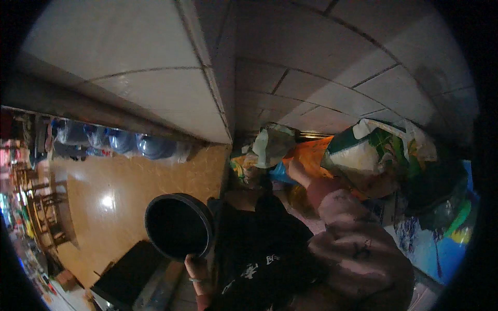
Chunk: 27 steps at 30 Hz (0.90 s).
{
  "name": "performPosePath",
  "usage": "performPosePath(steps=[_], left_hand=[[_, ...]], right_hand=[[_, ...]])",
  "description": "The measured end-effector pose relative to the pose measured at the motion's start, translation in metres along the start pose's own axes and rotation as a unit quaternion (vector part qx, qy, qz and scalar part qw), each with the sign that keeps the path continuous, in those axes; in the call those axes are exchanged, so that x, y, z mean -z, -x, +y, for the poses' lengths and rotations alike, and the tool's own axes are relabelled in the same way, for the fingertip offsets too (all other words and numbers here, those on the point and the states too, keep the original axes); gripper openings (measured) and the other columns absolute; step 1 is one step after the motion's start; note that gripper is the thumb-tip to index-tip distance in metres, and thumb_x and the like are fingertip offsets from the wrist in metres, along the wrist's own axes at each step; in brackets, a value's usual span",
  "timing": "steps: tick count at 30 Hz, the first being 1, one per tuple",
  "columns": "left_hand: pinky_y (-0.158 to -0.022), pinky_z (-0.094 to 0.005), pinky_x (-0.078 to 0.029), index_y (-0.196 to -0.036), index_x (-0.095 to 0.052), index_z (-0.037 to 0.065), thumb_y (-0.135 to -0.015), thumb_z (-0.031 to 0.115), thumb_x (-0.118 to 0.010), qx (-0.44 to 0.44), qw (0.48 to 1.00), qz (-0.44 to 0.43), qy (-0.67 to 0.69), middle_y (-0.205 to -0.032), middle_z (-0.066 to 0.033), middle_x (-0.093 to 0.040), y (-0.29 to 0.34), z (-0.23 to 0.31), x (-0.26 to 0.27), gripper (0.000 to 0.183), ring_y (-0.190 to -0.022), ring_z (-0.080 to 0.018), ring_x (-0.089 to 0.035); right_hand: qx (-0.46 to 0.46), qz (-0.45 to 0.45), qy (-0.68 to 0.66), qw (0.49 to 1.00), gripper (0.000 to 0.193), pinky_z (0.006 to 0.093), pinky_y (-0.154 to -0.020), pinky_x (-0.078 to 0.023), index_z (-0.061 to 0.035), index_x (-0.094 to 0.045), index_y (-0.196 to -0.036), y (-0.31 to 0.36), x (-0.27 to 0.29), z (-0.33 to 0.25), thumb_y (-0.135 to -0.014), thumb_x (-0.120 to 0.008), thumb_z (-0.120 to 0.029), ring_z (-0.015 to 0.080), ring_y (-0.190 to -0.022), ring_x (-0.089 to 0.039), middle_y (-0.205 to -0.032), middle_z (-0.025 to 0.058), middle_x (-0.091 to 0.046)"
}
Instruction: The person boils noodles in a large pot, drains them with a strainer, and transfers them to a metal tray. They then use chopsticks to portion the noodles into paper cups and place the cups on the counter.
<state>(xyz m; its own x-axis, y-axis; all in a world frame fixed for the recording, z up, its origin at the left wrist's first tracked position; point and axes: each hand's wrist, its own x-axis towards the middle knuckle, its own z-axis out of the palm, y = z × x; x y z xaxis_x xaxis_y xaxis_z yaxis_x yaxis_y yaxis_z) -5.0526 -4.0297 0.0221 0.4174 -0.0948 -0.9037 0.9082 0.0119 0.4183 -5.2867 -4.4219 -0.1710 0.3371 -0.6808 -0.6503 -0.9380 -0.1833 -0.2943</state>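
Observation:
My left hand grips the near rim of a deep, round, black pot, thumb over the edge. The pot is tipped so that its dark inside faces me; whatever it may contain is too dark to make out. My right arm, in a pinkish sleeve, stretches forward among several bags. Its hand lies against an orange bag, and its fingers are too dark and covered to read. Just left of that hand stands a pale, crumpled bag. A green and white sack leans on the right.
A tiled wall rises behind the bags, and a tiled wall end juts out at upper left. Large blue water bottles line the far side of the shiny tan floor. Wooden chairs stand far left; a black box-like object sits lower left.

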Motion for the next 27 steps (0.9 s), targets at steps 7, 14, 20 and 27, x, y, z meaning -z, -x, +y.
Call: performPosePath(steps=[7,14,20,27], left_hand=[[-0.068,-0.0377,-0.043,-0.074,-0.052,0.005,-0.07,0.032,-0.05,-0.114,0.964,0.053,-0.233,-0.079,-0.0107,-0.054,0.014,-0.11,0.066,0.027,-0.078,-0.0229,-0.051],[-0.081,-0.0418,-0.04,-0.079,-0.053,0.0,-0.068,0.028,-0.049,0.12,0.961,0.12,0.216,-0.089,-0.0165,-0.053,-0.008,-0.172,0.068,0.03,-0.087,-0.0279,-0.047],[-0.082,-0.0411,-0.04,-0.085,-0.052,0.003,-0.062,0.03,-0.054,0.17,0.946,0.185,0.204,-0.097,-0.0161,-0.051,-0.085,-0.211,0.046,0.036,-0.088,-0.0303,-0.046],[-0.07,-0.0355,-0.042,-0.084,-0.053,0.009,-0.066,0.03,-0.057,0.223,0.926,0.251,0.171,-0.089,-0.0079,-0.051,-0.123,-0.251,0.079,0.028,-0.076,-0.0248,-0.049]], right_hand=[[0.043,-0.082,0.089,0.992,0.024,0.0447,-0.072,-0.043,0.0002,-0.056,-0.095,-0.076,-0.021,0.026,-0.077,-0.043,-0.009,0.0384,-0.088,-0.053,-0.095,0.0211,-0.056],[0.19,-0.078,0.241,0.949,0.024,0.0423,-0.074,-0.044,-0.0021,-0.06,-0.094,-0.145,-0.057,0.035,-0.077,-0.043,-0.007,0.036,-0.088,-0.054,-0.093,0.0165,-0.058],[0.313,-0.153,0.531,0.772,0.025,0.0395,-0.076,-0.045,-0.005,-0.058,-0.099,-0.237,-0.096,0.05,-0.079,-0.044,-0.009,0.032,-0.091,-0.055,-0.099,0.0144,-0.058],[0.296,-0.098,0.575,0.756,0.026,0.0392,-0.077,-0.044,-0.0051,-0.056,-0.102,-0.291,-0.088,0.083,-0.08,-0.044,-0.01,0.0313,-0.092,-0.053,-0.101,0.0135,-0.056]])
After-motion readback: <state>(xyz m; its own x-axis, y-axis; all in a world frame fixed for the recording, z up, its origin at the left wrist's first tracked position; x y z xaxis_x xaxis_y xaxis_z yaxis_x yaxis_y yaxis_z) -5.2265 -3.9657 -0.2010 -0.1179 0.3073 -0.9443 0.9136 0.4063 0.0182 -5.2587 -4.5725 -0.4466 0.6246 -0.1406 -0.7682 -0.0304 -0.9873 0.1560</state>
